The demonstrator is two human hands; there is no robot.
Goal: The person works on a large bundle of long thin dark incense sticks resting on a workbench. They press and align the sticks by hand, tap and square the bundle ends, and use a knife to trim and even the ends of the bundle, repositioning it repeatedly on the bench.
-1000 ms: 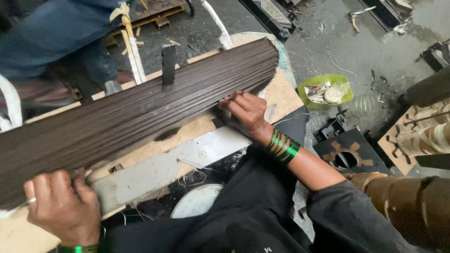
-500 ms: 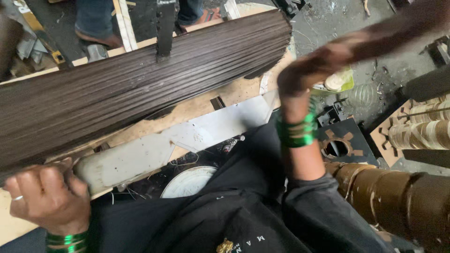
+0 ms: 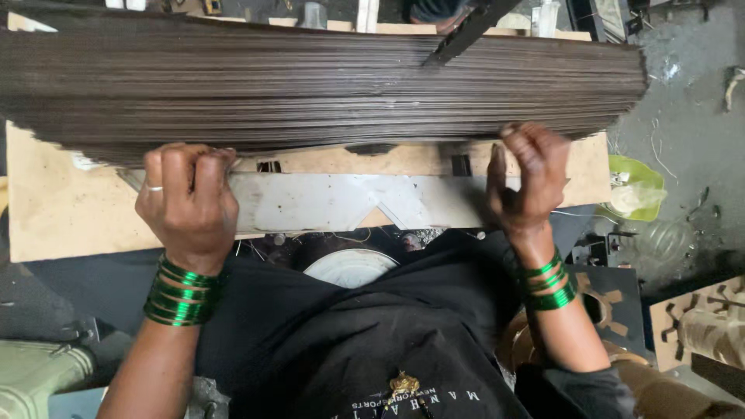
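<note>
Pale wooden board (image 3: 54, 221) lies flat as the work surface, with a grey metal plate (image 3: 326, 202) with a V-shaped notch on top of it, and a black strap (image 3: 466, 31) crosses diagonally at top. White round lid (image 3: 351, 268) sits just under the board edge, near the black garment (image 3: 372, 341). At right on grey floor (image 3: 691, 109): green plastic bag (image 3: 640, 182), clear crumpled plastic (image 3: 660, 244), dark cut-out gear piece (image 3: 609, 299), pale wooden cut-out shapes (image 3: 702, 326); pale green machine part (image 3: 35, 380) at bottom left.
</note>
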